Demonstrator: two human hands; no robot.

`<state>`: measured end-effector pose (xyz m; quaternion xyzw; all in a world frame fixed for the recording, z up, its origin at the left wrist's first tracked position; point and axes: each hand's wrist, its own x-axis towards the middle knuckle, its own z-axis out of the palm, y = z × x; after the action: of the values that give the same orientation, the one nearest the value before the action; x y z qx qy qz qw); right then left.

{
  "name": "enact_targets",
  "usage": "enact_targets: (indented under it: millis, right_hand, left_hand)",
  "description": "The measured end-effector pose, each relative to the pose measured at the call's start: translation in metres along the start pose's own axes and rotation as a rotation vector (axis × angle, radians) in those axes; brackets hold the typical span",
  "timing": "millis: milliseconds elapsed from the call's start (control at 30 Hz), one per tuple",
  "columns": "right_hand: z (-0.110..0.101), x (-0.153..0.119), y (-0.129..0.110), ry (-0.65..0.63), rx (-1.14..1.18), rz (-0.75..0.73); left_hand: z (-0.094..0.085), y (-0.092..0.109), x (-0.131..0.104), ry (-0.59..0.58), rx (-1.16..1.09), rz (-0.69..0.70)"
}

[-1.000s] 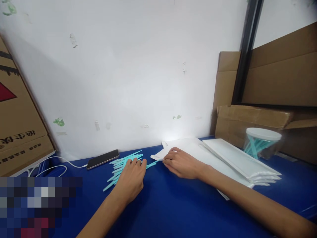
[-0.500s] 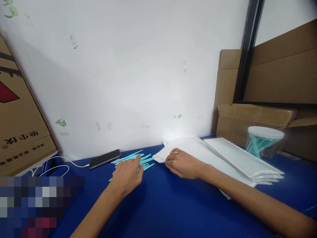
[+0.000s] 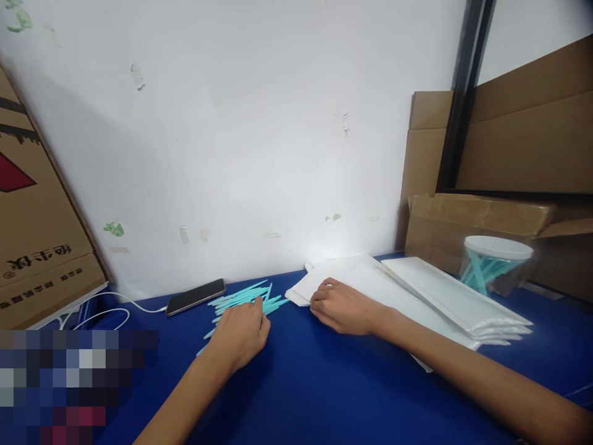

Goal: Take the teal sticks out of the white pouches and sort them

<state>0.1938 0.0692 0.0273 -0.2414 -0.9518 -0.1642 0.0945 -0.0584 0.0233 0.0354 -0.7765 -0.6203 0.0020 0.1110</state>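
A loose pile of thin turquoise plastic sticks (image 3: 231,300) lies on the blue tabletop. My left hand (image 3: 241,327) is over its near right side, fingers bent and closed. One stick rises at a tilt from its fingertips, apart in direction from the others. My right hand (image 3: 340,306) rests at the left end of a white paper-like sheet or bag (image 3: 356,272), its fingers curled in. What those curled fingers hold, if anything, is hidden.
A stack of white padded envelopes (image 3: 445,290) lies at the right. Behind it stands a clear tub with a white lid (image 3: 498,247), turquoise sticks inside. A phone (image 3: 197,296) on a white cable lies left of the pile. Cardboard boxes (image 3: 477,222) stand at both sides; a white wall (image 3: 259,136) closes the back.
My left hand has drawn back slightly toward me, and a stick now stands tilted at its fingertips. Sticks in the pile have shifted. My right hand has hardly moved.
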Motion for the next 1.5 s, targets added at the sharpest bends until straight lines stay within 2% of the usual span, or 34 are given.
enact_targets:
  millis: [67,167,233,400,600,767,1033,1500]
  right_hand:
    - [0.0,0.0,0.0,-0.003,-0.002,-0.002]
    - [0.0,0.0,-0.001,-0.011,0.003,0.002]
    - [0.0,0.001,-0.001,-0.011,0.014,0.009]
    - [0.0,0.001,-0.002,-0.004,0.035,0.015]
    - [-0.001,0.0,-0.002,-0.011,0.051,0.02]
    - [0.0,0.0,-0.002,-0.013,0.059,0.027]
    - [-0.001,0.0,-0.002,-0.025,0.104,0.038]
    - [-0.001,0.0,-0.003,-0.045,0.093,0.047]
  left_hand:
    - [-0.005,-0.004,0.0,0.025,-0.083,-0.042]
    - [-0.011,-0.016,0.002,-0.029,-0.198,-0.084]
    - [-0.011,-0.026,0.004,-0.059,-0.258,-0.079]
    - [-0.006,-0.044,0.006,-0.019,-0.272,-0.071]
    - [-0.002,-0.046,0.007,-0.037,-0.016,-0.153]
    - [0.004,-0.049,0.009,-0.09,-0.017,-0.132]
    - [0.01,-0.052,0.009,-0.094,-0.023,-0.118]
    - [0.01,-0.056,0.01,-0.14,-0.065,-0.077]
